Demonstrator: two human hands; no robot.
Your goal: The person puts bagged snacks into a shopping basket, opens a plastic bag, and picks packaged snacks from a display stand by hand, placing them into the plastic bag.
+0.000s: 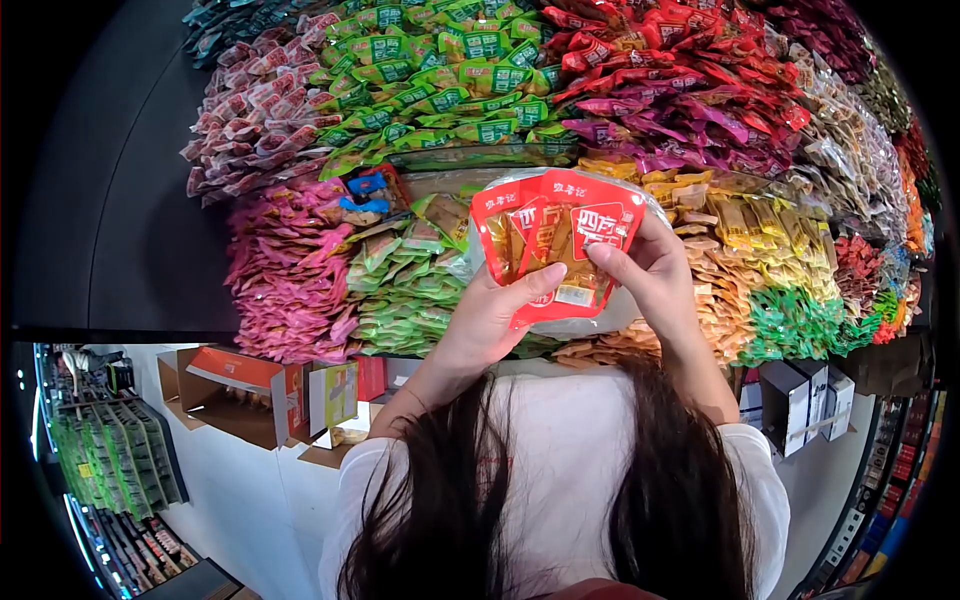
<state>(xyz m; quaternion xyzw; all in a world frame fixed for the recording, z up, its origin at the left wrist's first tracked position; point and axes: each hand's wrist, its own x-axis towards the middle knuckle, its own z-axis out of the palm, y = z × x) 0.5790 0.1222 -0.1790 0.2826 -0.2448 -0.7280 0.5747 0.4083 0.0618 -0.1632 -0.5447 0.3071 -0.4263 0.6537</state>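
Observation:
Several red snack packets (575, 230) with clear windows are fanned out between my two hands, in front of my chest. My left hand (492, 310) grips their lower left part, its thumb lying across the front. On the right side, my right hand (655, 270) holds them too, with its thumb pressed on the front packet's printed label. A clear plastic bag or liner (590, 326) shows behind and below the packets; whether I hold it as well, I cannot tell. Beneath my hands are rows of packets, green ones (405, 300) to the left and orange ones (722, 310) to the right.
Pink packets (290, 270) fill the display's left front. Farther back lie green packets (440, 75), red packets (670, 50) and purple packets (670, 125). An opened cardboard box (235, 390) stands on the floor at left, and white boxes (800, 400) at right.

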